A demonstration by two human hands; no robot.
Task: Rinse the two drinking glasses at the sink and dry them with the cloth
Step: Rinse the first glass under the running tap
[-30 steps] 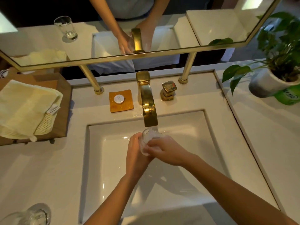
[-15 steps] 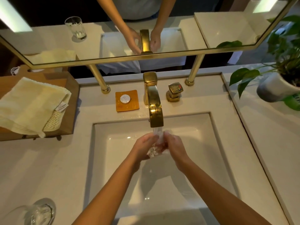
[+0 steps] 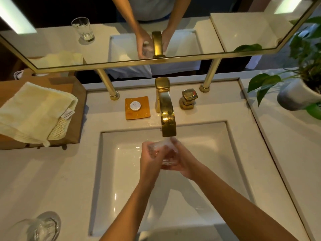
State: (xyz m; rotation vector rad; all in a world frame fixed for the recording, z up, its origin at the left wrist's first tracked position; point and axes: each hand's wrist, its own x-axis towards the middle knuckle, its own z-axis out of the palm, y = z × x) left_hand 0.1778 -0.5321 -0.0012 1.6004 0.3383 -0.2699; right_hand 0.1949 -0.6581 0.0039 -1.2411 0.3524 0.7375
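Since half a second ago both hands sit slightly lower under the spout and the glass has tipped more on its side. My left hand wraps one side, my right hand cups the other and the base, fingers curled closed around it so water from the faucet runs over it above the sink. Second glass waits on the counter, well to the left of my fingers, near edge. Cloth lies folded on its tray, far left and beyond my fingers, kept dry for later.
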